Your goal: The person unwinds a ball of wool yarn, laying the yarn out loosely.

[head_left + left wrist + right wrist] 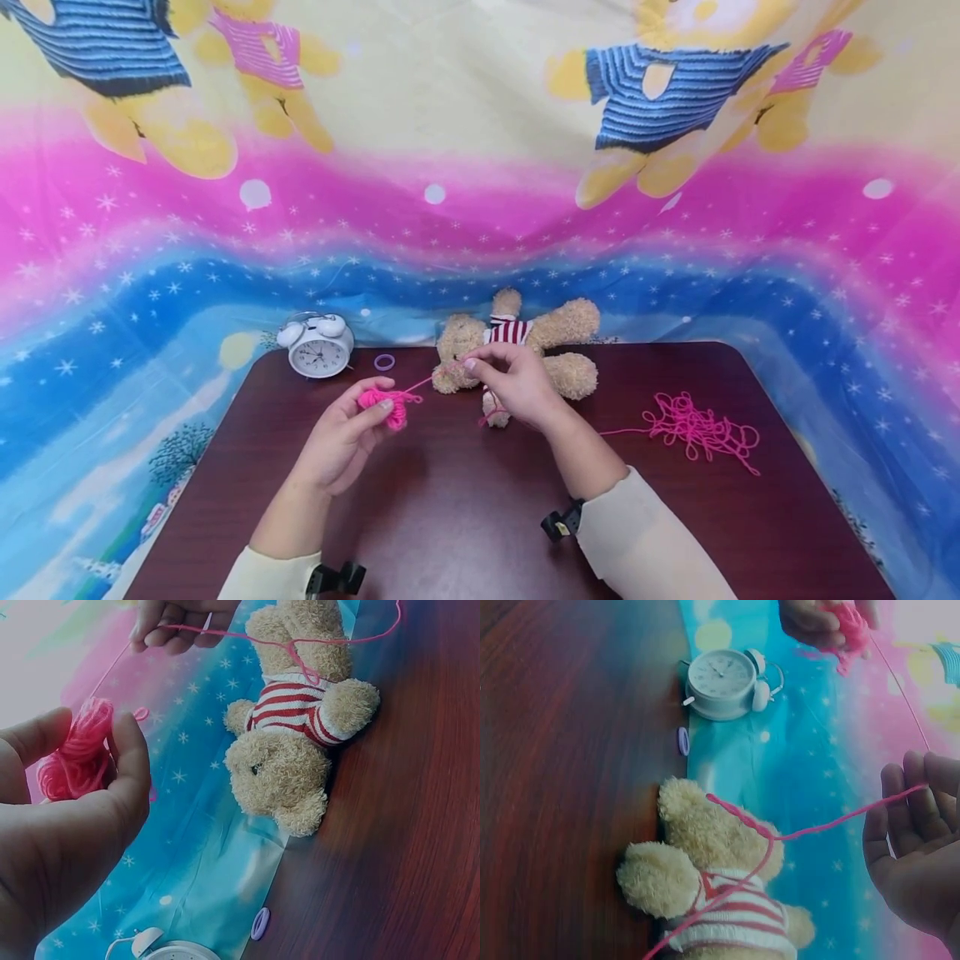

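Observation:
A small bundle of bright pink yarn is pinched between the thumb and fingers of my left hand, held above the table. From it a single strand runs taut to my right hand, whose thumb and fingertips pinch it. Past the right hand the strand hangs down in a twisted loop in front of the teddy bear. That bear, tan and curly in a red-and-white striped top, lies on its side behind my hands. A loose tangle of the same yarn lies on the table at the right.
A white twin-bell alarm clock stands at the back left of the dark wooden table. Beside it lies a purple ring. Behind the table hangs a printed cloth with bears and snowflakes.

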A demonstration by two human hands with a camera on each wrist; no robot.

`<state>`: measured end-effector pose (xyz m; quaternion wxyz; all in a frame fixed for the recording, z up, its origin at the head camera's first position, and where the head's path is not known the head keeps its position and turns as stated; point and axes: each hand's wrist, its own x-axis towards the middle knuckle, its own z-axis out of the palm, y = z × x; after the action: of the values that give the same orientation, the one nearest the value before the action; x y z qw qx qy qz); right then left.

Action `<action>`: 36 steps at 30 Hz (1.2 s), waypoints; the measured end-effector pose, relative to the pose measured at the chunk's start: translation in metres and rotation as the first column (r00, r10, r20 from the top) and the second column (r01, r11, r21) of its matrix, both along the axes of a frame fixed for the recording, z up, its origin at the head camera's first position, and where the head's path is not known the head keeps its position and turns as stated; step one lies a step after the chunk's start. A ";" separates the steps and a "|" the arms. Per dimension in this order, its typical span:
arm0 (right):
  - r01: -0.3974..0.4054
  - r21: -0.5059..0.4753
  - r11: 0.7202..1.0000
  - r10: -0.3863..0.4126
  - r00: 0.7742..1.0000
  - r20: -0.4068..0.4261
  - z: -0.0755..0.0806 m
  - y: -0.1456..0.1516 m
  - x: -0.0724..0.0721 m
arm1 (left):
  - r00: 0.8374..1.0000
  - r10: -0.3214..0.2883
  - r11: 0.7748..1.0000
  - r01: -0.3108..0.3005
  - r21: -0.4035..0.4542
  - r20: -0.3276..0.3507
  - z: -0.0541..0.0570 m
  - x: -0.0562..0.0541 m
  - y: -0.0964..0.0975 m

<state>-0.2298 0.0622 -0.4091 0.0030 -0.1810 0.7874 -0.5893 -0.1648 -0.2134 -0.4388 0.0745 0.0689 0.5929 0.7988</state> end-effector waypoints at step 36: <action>0.265 -0.016 0.964 -0.264 0.964 0.019 0.011 0.128 -0.013 | 0.996 0.070 0.998 -0.070 0.003 0.047 -0.002 0.002 -0.019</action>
<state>-0.2424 0.1899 -0.3982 -0.0709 -0.0695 0.7989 -0.5932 -0.1632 -0.2329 -0.4405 0.0600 0.0296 0.5914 0.8036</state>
